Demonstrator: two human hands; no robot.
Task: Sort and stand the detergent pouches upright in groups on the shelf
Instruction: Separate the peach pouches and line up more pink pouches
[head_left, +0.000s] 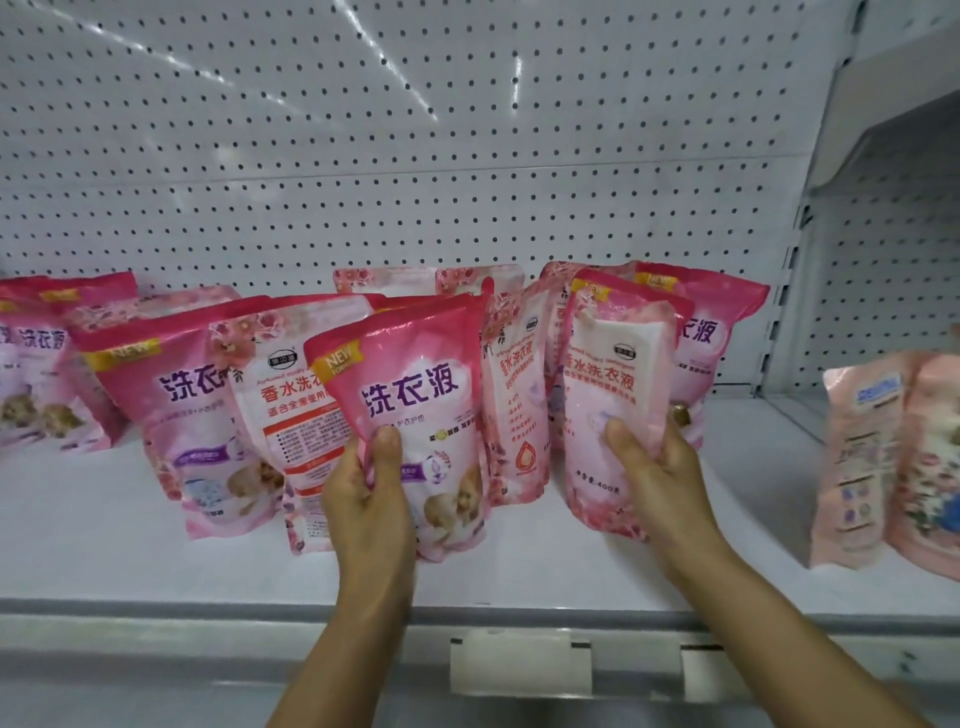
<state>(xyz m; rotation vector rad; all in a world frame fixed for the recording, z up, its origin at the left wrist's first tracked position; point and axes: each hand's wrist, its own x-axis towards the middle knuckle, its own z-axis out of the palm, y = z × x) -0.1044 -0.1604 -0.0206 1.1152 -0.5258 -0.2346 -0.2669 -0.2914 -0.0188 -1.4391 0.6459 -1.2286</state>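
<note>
My left hand (366, 491) grips a dark pink pouch (415, 395) with a yellow NEW tag, held tilted at the middle of the white shelf (104, 519). My right hand (657, 467) grips a pale pink floral pouch (618, 379) standing upright to the right of it. Another pale floral pouch (517, 395) stands between the two. Behind my right hand a dark pink pouch (722, 332) leans. To the left, a dark pink pouch (171, 395) and a pale pouch (291, 410) lean against each other, and more dark pink pouches (36, 364) stand at the far left.
A perforated white back panel (415, 156) closes the shelf behind the pouches. Two peach-coloured pouches (893, 462) stand at the right end. White price-tag holders (519, 670) hang on the shelf's grey front rail. A white upright (779, 338) divides this bay from its neighbour.
</note>
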